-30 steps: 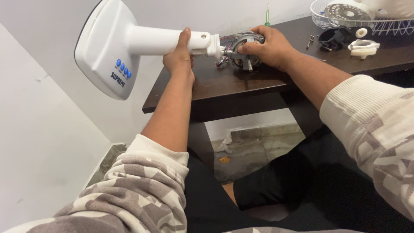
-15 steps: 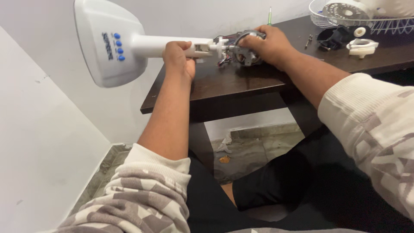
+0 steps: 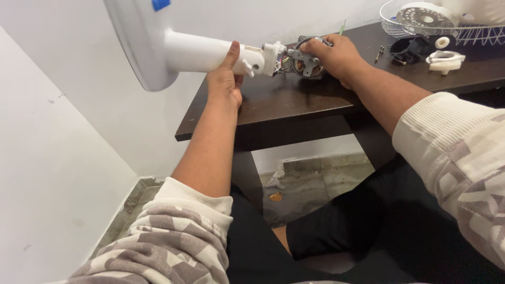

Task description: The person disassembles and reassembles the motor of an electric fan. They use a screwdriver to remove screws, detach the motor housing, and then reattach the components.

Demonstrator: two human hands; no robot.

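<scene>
Over the last second you swung the white fan base (image 3: 138, 42) up and toward you: it had shown its flat face with the blue buttons, and now it stood nearly edge-on at the far left, with only one blue patch visible at the top edge. That turn rolled the whole stand about its long axis, which brought a different side of the joint up to you.

Your left hand (image 3: 225, 80) kept its grip closed around the white neck tube (image 3: 202, 52), thumb along the top, holding it level above the edge of the dark table (image 3: 294, 105). Just right of your hand sat the white pivot joint (image 3: 259, 59) with its small knob, joined to the bare fan motor (image 3: 305, 60).

Your right hand (image 3: 339, 55) stayed closed over the motor, fingers wrapped on its top and far side, holding it just over the table; its copper windings showed beneath your fingers.

Farther right on the table, untouched, lay a screwdriver (image 3: 380, 52), a black plastic part (image 3: 413, 48), a white plastic cap (image 3: 445, 58) and the wire fan guard (image 3: 436, 21).
</scene>
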